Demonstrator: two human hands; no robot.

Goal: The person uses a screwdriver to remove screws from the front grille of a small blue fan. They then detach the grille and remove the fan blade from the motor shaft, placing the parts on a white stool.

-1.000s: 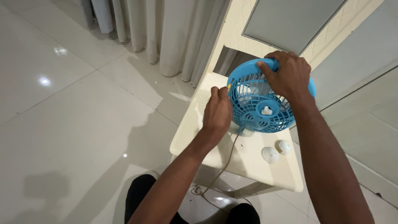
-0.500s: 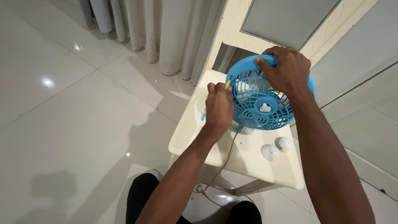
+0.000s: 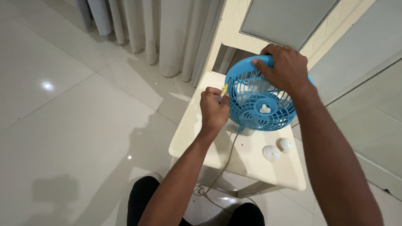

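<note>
A small blue fan (image 3: 259, 106) with a slatted round grille stands on a cream table (image 3: 197, 125). My right hand (image 3: 282, 69) grips the top rim of the fan's grille. My left hand (image 3: 213, 109) is closed around a small yellow-handled tool (image 3: 225, 90), probably a screwdriver, whose tip meets the left edge of the grille. A white hub piece (image 3: 264, 109) shows at the grille's centre.
Two small white round parts (image 3: 271, 153) (image 3: 286, 145) lie on the table right of the fan's base. The fan's cord (image 3: 222, 171) hangs off the front edge to the tiled floor. Pale curtains (image 3: 167, 33) hang at the back; a wall panel is on the right.
My left hand has shifted a little left and up along the grille's edge with the tool. A small blue piece seen on the table half a second ago is out of sight.
</note>
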